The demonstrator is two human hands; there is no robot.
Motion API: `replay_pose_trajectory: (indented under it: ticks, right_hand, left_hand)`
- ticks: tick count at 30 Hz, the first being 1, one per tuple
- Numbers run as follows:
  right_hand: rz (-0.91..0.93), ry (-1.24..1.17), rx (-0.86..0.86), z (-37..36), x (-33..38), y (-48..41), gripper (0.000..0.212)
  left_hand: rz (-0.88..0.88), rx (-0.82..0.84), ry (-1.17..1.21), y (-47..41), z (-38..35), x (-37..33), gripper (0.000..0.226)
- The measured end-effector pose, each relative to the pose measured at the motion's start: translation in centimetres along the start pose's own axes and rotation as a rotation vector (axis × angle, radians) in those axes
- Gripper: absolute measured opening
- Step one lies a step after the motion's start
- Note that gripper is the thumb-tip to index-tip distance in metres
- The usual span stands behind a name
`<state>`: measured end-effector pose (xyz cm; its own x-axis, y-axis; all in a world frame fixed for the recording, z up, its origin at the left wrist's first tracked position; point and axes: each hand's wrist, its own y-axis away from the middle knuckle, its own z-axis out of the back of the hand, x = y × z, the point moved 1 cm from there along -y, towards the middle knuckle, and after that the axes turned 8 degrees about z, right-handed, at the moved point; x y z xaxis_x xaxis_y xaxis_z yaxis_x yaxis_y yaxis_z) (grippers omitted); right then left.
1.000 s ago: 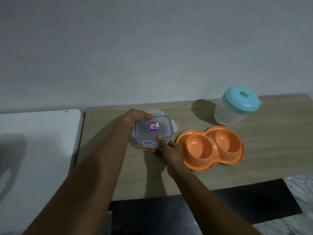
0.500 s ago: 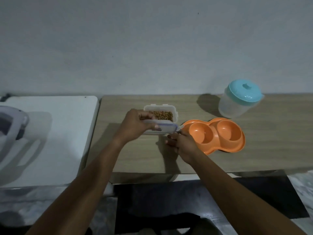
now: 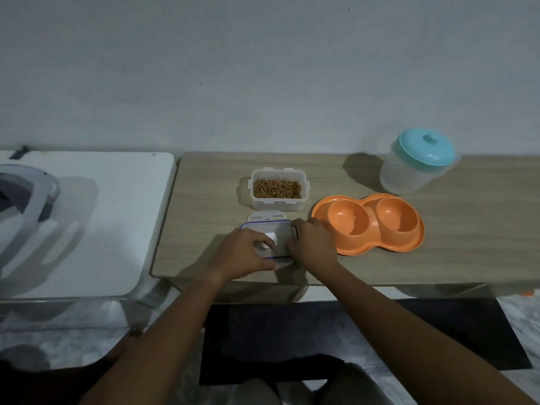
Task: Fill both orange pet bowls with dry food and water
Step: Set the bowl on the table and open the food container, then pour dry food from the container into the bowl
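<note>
My left hand and right hand clamped the lid by its ends. I judged it best left flat, clear of the tub, before pouring slowly into one bowl

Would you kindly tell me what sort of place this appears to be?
Probably a room at home, used as a pet-feeding spot: a wooden table holds an orange double pet bowl, an open tub of dry kibble and a lidded jug.

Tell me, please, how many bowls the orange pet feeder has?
2. The left bowl lies beside the container lid; the right bowl lies just in front of the teal-lidded jug. Both are in full view, none hidden, and look empty.
</note>
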<state>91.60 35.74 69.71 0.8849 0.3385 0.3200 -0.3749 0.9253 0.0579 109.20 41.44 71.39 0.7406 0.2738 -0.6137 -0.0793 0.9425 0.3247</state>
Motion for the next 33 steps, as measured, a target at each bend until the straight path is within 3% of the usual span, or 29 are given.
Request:
replay_pose_trajectory:
  ticks: [4, 6, 9, 11, 14, 18, 23, 27, 29, 32, 33]
  right_hand:
    - [0.040, 0.079, -0.019, -0.1, -0.4, 0.5, 0.034]
    - [0.049, 0.107, -0.050, 0.0, -0.6, 0.5, 0.031]
    - [0.039, 0.011, -0.105, 0.5, -0.8, 0.4, 0.029]
    - [-0.003, -0.121, -0.125, 1.6, -1.3, 0.2, 0.032]
    - [-0.096, -0.302, -0.156, 3.3, -2.3, -0.6, 0.038]
    - [-0.331, -0.723, -0.286, 6.3, -4.8, -1.7, 0.047]
    - [-0.455, -1.260, -0.140, 9.5, -8.3, -1.6, 0.051]
    - [-0.371, -1.321, -0.173, 12.1, -11.9, 0.1, 0.038]
    - [-0.360, -1.304, -0.231, 13.3, -13.6, 0.9, 0.047]
    - [-0.326, -1.147, -0.350, 15.3, -15.6, 1.7, 0.055]
    - [-0.301, -1.075, -0.372, 15.7, -16.1, 1.8, 0.057]
  left_hand:
    - [0.098, -0.428, 0.180, -2.8, 1.0, -1.1, 0.036]
    - [0.215, -0.540, 0.240, -5.0, 1.8, -1.7, 0.043]
    - [0.401, -0.331, 0.384, -8.4, 2.6, -1.9, 0.059]
    - [0.468, -0.226, 0.626, -9.5, 2.4, -1.7, 0.044]
    - [0.493, -0.252, 0.833, -9.5, 2.2, -2.2, 0.013]
    - [0.417, -0.224, 0.962, -8.1, 2.2, -4.9, 0.004]
    - [0.304, -0.141, 0.955, -6.0, 1.0, -10.0, 0.011]
    - [0.232, -0.049, 0.901, -5.2, -0.7, -14.0, 0.011]
    - [0.206, -0.044, 0.752, -5.6, -1.9, -14.6, 0.030]
    - [0.111, 0.012, 0.394, -6.1, -3.8, -14.9, 0.085]
    - [0.074, 0.062, 0.286, -6.1, -4.6, -14.9, 0.092]
